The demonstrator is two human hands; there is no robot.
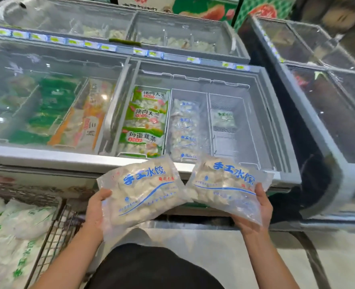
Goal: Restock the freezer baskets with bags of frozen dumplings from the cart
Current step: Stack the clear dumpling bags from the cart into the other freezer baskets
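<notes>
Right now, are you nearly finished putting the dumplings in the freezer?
Not yet. The middle basket already looks full of blue-print bags. In hand: the left hand and right hand each hold one dumpling bag above the freezer's front edge. Left to do: the right basket holds only one bag, and the cart still holds more bags.

Bright overhead light, lid glare, blurred bowed edges.

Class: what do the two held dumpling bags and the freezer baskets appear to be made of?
Clear blue-printed dumpling bags: thin glossy plastic film, probably; dumplings show through, edges crinkle. White freezer baskets: likely coated wire mesh, given the fine grid walls.
</notes>
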